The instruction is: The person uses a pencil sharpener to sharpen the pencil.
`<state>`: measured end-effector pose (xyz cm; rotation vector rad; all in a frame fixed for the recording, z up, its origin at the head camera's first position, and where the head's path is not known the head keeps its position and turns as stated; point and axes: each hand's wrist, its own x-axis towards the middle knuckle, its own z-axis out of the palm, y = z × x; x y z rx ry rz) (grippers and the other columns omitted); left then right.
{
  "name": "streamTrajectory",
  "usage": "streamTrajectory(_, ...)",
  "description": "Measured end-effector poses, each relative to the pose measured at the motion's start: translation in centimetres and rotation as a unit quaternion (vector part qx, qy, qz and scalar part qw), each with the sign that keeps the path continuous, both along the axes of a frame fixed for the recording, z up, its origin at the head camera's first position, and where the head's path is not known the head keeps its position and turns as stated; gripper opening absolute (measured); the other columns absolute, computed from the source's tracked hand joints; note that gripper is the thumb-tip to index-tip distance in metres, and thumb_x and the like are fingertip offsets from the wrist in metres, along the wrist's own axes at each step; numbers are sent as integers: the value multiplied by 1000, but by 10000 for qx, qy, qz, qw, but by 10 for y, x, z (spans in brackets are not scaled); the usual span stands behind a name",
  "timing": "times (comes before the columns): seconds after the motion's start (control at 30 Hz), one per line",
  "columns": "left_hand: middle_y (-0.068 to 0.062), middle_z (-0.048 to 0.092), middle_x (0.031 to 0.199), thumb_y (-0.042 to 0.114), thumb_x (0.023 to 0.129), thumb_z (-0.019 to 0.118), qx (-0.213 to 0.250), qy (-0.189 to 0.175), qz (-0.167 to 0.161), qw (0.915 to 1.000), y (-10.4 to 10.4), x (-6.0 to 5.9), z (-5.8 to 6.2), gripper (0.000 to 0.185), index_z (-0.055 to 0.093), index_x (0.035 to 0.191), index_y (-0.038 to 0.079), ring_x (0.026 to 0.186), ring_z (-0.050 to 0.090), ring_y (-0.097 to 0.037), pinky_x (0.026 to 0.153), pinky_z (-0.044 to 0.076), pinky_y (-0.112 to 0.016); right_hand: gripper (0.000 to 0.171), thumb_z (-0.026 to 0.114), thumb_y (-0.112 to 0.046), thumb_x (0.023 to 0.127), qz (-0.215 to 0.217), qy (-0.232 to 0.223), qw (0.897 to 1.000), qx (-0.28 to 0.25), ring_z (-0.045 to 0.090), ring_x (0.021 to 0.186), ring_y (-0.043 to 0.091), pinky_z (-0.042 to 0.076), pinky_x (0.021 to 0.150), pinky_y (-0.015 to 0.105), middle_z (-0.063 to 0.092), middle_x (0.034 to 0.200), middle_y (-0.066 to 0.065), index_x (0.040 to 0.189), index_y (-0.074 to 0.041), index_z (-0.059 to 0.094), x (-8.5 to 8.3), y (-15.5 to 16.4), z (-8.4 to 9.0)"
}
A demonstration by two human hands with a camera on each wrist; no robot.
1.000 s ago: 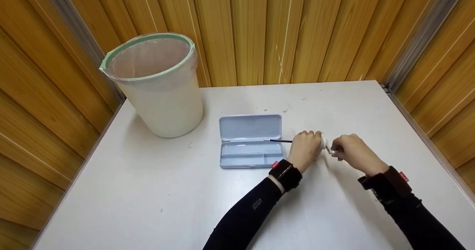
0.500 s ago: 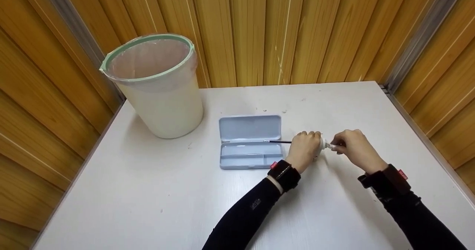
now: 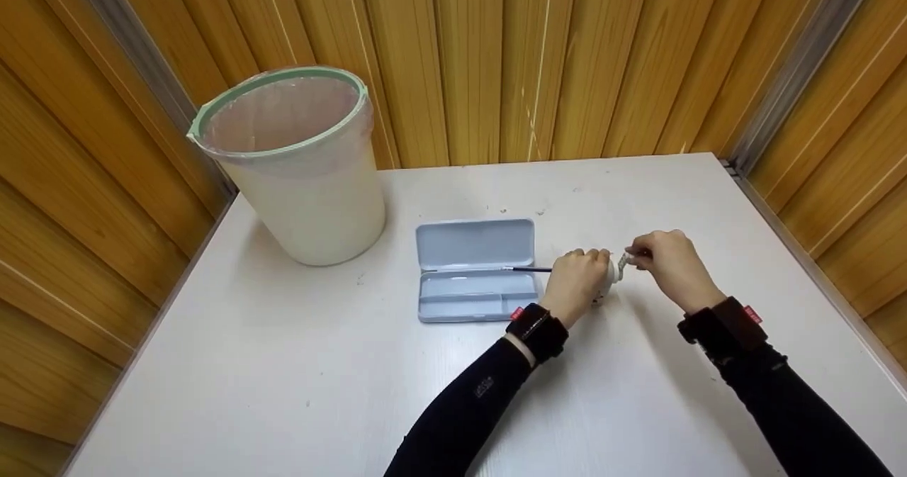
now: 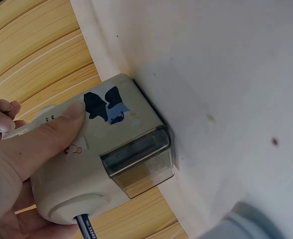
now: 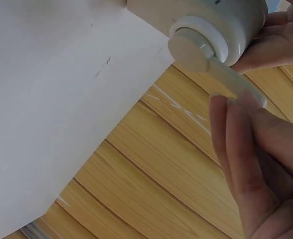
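My left hand (image 3: 577,278) grips a cream crank pencil sharpener (image 4: 72,172) whose side carries a dark blue picture. Its clear shavings drawer (image 4: 145,172) faces the camera in the left wrist view. A dark pencil (image 4: 85,227) with printed lettering sticks out of the sharpener's front hole, its other end over the pencil case in the head view. With thumb and fingertips, my right hand (image 3: 669,263) pinches the end of the crank handle (image 5: 232,78). In the head view most of the sharpener is hidden behind my left hand.
Left of my hands, a light blue pencil case (image 3: 475,244) lies open on the white table (image 3: 283,363), its base divided into compartments. A tall bin (image 3: 319,204) with a green rim and clear liner stands at the back left. Wood-patterned walls (image 3: 468,66) enclose the table's back and sides.
My right hand has swung the crank handle round, moving up and away in the head view. My left hand stays about in place with the sharpener.
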<state>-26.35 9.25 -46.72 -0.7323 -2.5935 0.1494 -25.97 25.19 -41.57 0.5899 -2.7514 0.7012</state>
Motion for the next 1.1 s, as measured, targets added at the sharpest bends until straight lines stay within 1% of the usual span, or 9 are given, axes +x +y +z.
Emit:
streamTrajectory(0.23,9,72,101,13,85,70,34,-92,14,10000,-3,-1,0,33,68,118,19,80,66,-6,66,55,-16,3,74,4,78,19,35,10000,13,69,71,35,53,62,39,72,79,21,79,6,72,-10,-4,-2)
streamTrajectory(0.4,10,72,100,13,87,67,40,-66,44,10000,-3,-1,-1,31,68,118,19,80,66,-6,65,55,-17,4,73,4,79,-74,194,9998,6,67,71,37,54,66,49,71,78,22,80,7,71,-18,-6,-7)
streamTrajectory(0.5,10,72,99,13,88,65,47,-21,84,10000,-2,0,-1,30,68,117,19,79,65,-5,64,55,-17,4,72,5,80,-127,154,9998,24,66,73,39,53,68,51,71,80,24,82,8,70,-25,-7,-10)
streamTrajectory(0.7,11,72,98,14,88,66,44,50,76,9999,1,1,-3,30,68,116,20,79,65,-6,62,55,-18,6,70,8,80,-198,-65,9998,52,67,77,42,55,71,52,71,85,28,86,11,70,-35,-6,-17)
streamTrajectory(0.9,11,72,98,15,83,72,50,58,93,9999,0,2,-3,35,68,118,21,80,66,-6,64,55,-19,8,70,7,82,-212,-244,9995,44,68,75,39,56,67,48,71,88,28,89,11,71,-37,-4,-17)
streamTrajectory(1.0,11,72,99,16,84,71,42,79,92,9999,0,1,-3,36,68,120,21,80,66,-6,64,55,-19,9,71,7,81,-212,-254,9994,49,67,74,39,55,66,48,70,87,28,88,11,71,-37,-4,-16)
streamTrajectory(1.1,11,72,99,16,87,68,49,146,79,9999,0,0,-3,33,68,119,21,79,66,-6,62,55,-19,8,71,6,81,-203,-273,9994,48,66,75,39,55,67,49,70,86,28,88,11,71,-38,-4,-15)
